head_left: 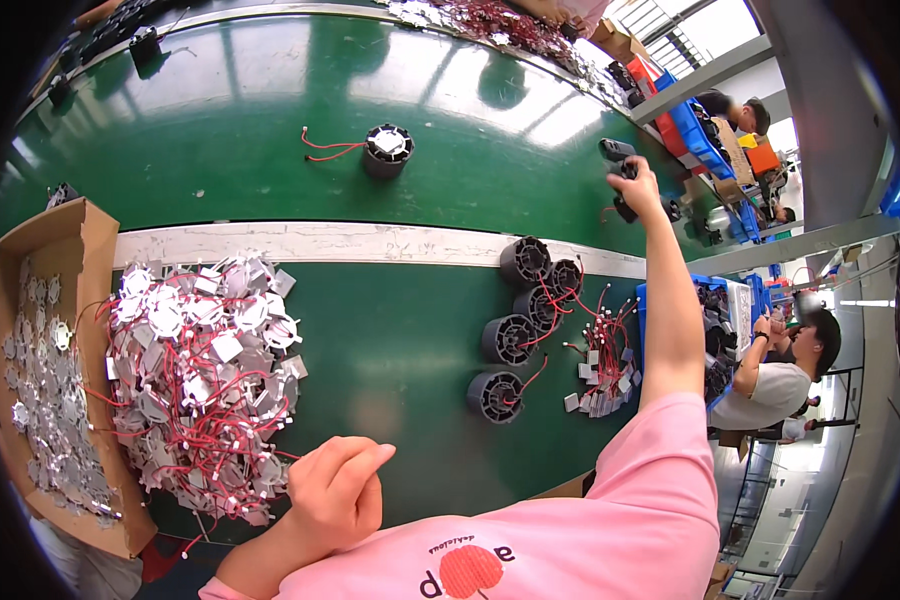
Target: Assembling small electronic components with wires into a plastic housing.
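My right arm stretches to the far right of the green bench, and my right hand [638,186] is closed around a black round motor housing [625,208], partly hidden by the fingers. Just beyond it lies another black housing [617,149]. Low in front of me, my left hand [338,487] is curled closed, with nothing visible in it. It is beside a heap of whitish plates with red wires [205,370]. Several black round housings [510,339] stand right of centre, some with red wires. A smaller bunch of white pieces with red wires [602,365] lies beside them.
A pale strip [370,243] divides the bench. Beyond it stands one black housing with a white plate and red leads [388,148]. A cardboard box [88,240] of metallic pieces sits left; a blue crate [642,310] of black parts stands right, near a seated person [770,385].
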Demonstrator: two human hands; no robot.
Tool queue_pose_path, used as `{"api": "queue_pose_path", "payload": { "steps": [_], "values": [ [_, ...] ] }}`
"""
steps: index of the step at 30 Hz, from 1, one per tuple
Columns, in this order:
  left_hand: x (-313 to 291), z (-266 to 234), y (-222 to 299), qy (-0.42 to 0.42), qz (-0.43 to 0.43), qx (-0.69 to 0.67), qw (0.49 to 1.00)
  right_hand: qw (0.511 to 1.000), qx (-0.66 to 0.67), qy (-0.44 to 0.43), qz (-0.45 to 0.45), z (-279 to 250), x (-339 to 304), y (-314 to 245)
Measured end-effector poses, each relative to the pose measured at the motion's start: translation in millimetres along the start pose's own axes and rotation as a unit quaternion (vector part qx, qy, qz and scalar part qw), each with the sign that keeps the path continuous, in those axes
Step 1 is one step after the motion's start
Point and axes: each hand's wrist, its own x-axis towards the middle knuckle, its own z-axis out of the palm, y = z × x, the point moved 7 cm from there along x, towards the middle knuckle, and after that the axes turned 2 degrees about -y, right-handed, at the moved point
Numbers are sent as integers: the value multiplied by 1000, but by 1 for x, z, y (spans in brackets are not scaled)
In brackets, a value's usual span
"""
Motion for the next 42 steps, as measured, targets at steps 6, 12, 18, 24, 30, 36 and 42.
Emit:
{"api": "queue_pose_path", "payload": {
  "steps": [6,12,18,24,30,36,42],
  "values": [
    [-8,8,1,-53,-85,-297,950,883,369,-74,-281,-39,-243,-273],
    [-18,38,0,-64,-262,-586,764,766,457,-209,-401,1,-408,-313],
    [-38,36,-5,-195,-323,-371,849,816,401,-177,-377,7,-395,-311],
    [-47,30,-8,-160,-372,-455,793,919,166,-237,-268,47,-353,-293],
    [-41,20,-4,-71,-378,-536,751,923,94,-188,-321,41,-357,-283],
    [-43,7,-10,-70,-434,-477,761,851,223,-174,-443,-24,-429,-320],
    [-39,16,0,-68,-402,-527,746,813,272,-347,-380,12,-457,-307]
  ]
}}
